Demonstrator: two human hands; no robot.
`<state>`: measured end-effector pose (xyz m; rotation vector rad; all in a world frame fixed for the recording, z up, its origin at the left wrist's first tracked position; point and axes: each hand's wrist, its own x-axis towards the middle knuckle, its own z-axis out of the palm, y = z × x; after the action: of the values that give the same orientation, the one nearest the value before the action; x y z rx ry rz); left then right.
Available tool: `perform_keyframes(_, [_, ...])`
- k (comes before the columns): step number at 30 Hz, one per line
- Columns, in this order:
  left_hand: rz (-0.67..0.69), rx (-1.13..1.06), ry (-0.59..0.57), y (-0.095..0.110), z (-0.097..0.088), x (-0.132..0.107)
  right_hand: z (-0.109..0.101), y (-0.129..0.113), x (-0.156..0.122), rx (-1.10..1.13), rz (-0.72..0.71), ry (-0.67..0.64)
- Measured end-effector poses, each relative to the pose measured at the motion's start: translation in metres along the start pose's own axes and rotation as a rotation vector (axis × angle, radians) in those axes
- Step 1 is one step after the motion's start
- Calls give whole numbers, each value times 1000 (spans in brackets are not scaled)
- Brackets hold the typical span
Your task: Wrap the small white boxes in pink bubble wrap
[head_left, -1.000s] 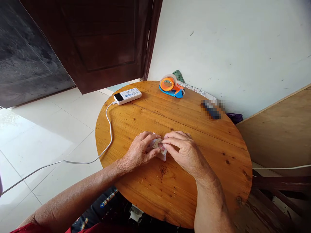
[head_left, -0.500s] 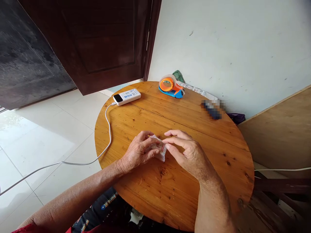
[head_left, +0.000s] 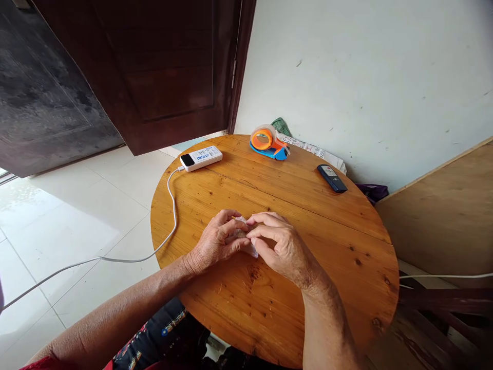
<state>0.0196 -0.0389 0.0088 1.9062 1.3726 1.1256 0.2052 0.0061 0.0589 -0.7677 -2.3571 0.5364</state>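
Both my hands meet near the middle of a round wooden table [head_left: 316,288]. My left hand [head_left: 215,240] has its fingers curled around a small folded piece of pale paper with a reddish print [head_left: 246,241]. My right hand [head_left: 279,246] pinches the same paper from the right, its fingers bent over it. Most of the paper is hidden under my fingers, so only a pale edge shows between the two hands. The paper rests on or just above the tabletop.
At the table's far edge lie a white power bank [head_left: 201,158] with a white cable [head_left: 169,205] trailing to the floor, an orange and blue tape dispenser [head_left: 267,142], folded printed paper [head_left: 316,151] and a dark remote [head_left: 332,178]. A plywood board [head_left: 442,216] leans on the right.
My right hand has slid left and closed over the paper, covering most of it. The view has shifted slightly, so the table sits a little lower in the picture.
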Motion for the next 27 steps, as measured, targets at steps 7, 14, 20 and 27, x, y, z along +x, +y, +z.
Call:
perform_keyframes(7, [95,11,8,5,-4,0,-8,4,1,127,126,122])
perform_keyframes(14, [109,-35,39,11,-12,-4,-14,10,-2,121,146,41])
perform_keyframes(20, [17,-82,151,7,-11,-1,-10,11,-2,118,153,-8])
perform_keyframes(27, [0,-51,70,10,-10,-2,-4,14,-2,92,189,-5])
